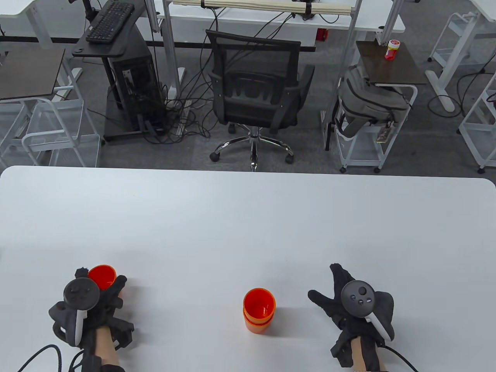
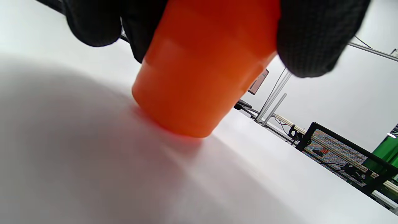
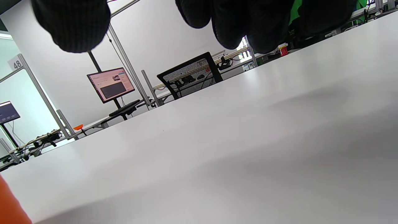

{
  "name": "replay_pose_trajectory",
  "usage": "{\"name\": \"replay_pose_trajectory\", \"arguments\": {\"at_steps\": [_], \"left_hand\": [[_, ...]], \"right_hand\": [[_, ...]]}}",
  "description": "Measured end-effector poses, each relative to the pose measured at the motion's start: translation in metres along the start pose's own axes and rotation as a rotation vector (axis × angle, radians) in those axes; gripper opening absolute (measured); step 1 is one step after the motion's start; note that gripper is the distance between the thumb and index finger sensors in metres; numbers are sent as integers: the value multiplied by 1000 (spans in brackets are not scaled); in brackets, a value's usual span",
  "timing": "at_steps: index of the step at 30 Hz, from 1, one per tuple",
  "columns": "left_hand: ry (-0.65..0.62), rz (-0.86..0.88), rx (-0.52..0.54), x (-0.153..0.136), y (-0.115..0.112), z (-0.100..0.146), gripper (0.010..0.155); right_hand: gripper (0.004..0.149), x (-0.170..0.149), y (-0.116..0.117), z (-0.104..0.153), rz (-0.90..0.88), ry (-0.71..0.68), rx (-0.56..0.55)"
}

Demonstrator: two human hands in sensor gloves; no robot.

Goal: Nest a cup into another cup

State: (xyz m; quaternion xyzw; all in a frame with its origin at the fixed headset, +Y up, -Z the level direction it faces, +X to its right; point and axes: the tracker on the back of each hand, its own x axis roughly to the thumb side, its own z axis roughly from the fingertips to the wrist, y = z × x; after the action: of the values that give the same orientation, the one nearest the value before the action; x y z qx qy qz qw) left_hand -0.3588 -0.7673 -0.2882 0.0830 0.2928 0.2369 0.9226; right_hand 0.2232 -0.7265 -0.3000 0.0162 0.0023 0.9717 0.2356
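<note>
My left hand [image 1: 97,296] grips an orange cup [image 1: 102,277] at the table's near left. In the left wrist view the cup [image 2: 199,71] stands upright with its base on the white table [image 2: 93,155], gloved fingers [image 2: 311,34] around its upper wall. A stack of two nested orange cups [image 1: 259,310] stands at the near middle. My right hand [image 1: 341,294] lies to the right of the stack, open and empty, apart from it. In the right wrist view its fingertips [image 3: 236,21] hang above the bare table, and an orange edge of the stack [image 3: 9,205] shows at bottom left.
The white table [image 1: 248,217] stretches far beyond the cups. Behind its far edge stand a black office chair [image 1: 257,93], a computer cart [image 1: 128,77] and a side trolley with a grey backpack [image 1: 368,100].
</note>
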Motion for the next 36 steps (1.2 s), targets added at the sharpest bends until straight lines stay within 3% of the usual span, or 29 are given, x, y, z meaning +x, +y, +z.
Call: {"name": "replay_pose_trajectory", "arguments": {"at_steps": [8,14,19,30,36], "left_hand": [[-200,10,13,53,15,14,107],[-426,26,40,114,36,46,107],[-578,99,-4,153,43,78,107],[-887,241,-275,217,21,147,107],[-982,238,-331,231,3,173,107]], "right_hand": [[94,2,1,0,21,-7,1],[94,5,3,0,40,-18,7],[94,6,4,0,46,-25,5],[93,8,6,0,58,-36,6],[93,10,7,0,69,-39,11]]}}
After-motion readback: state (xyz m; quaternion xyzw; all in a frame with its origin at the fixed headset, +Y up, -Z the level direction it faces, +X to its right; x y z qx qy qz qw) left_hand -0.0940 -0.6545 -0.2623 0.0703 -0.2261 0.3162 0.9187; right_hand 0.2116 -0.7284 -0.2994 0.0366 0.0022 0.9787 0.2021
